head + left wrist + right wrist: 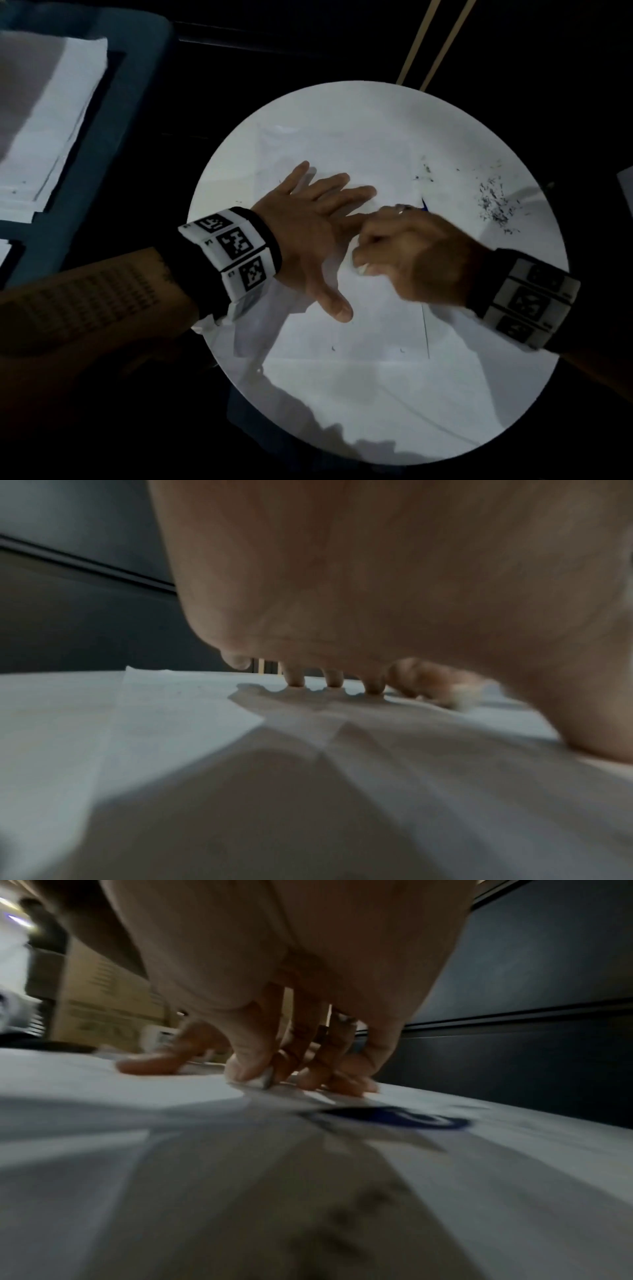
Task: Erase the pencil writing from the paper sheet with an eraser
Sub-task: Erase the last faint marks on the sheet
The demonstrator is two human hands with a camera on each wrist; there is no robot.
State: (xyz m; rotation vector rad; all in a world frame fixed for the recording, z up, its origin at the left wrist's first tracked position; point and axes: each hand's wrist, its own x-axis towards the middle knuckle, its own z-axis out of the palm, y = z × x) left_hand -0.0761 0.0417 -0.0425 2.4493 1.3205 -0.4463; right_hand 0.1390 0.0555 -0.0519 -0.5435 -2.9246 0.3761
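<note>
Your left hand (305,226) lies flat with straight, spread fingers (296,679) on the paper sheet (342,329), which rests across the middle of the round white desk (376,411), pinning it in place. At about three o'clock from that hand, your right hand (407,253) has its grip clamped on a small white eraser (361,269), pinched between thumb and curled fingertips; the right wrist view shows the eraser (257,1080) pressed onto the sheet, just beside the left hand's fingers. The right hand is blurred in the head view. A scatter of dark eraser crumbs (493,202) lies on the desk toward two o'clock, well apart from both hands. A dark blue mark (394,1116) shows on the white surface near the right hand; what it is cannot be told. Off the desk, at ten o'clock, a stack of white papers (51,120) sits on a dark tray (137,68).
</note>
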